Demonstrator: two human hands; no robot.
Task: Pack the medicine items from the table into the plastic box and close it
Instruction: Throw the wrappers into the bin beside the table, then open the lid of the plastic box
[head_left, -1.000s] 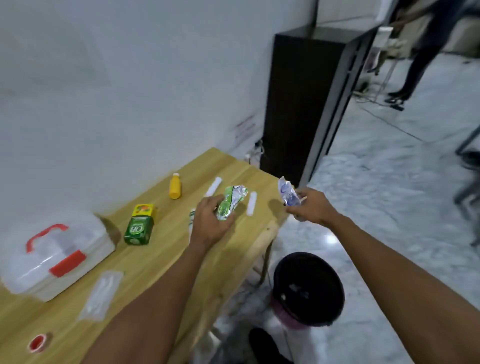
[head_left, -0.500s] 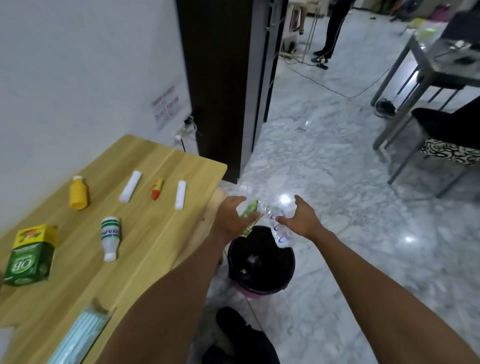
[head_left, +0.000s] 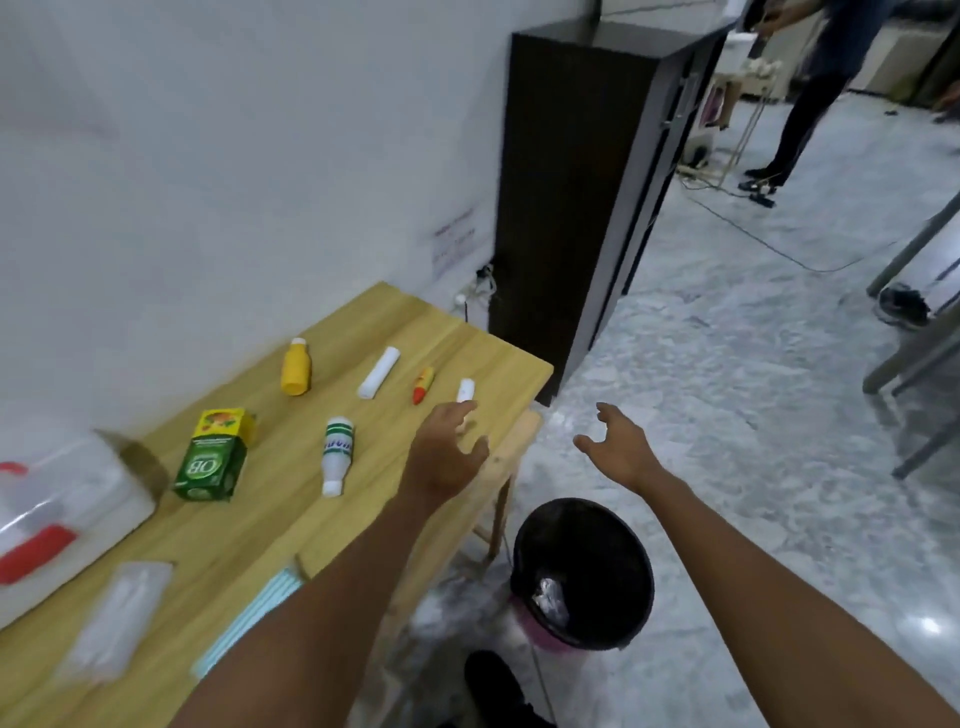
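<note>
On the wooden table (head_left: 244, 540) lie a yellow bottle (head_left: 296, 368), a white roll (head_left: 380, 372), a small red and yellow tube (head_left: 423, 385), a short white tube (head_left: 465, 389), a white bottle with green label (head_left: 336, 455) and a green box (head_left: 213, 461). The clear plastic box with red handle and latch (head_left: 62, 514) sits at the left edge, lid down. A clear packet (head_left: 117, 621) and pale blue masks (head_left: 249, 618) lie near me. My left hand (head_left: 447, 452) hovers empty over the table's right end, by the short white tube. My right hand (head_left: 615, 449) is open beyond the table edge.
A black waste bin (head_left: 584, 571) with crumpled wrappers inside stands on the marble floor below the table's right end. A tall dark cabinet (head_left: 587, 182) stands against the wall behind the table. A person stands far right at the back, beside metal table legs (head_left: 914, 249).
Both hands held crumpled wrappers, carried them over the bin, and are now empty and raised toward the table. The wrappers lie in the bin. The view swung back left.
</note>
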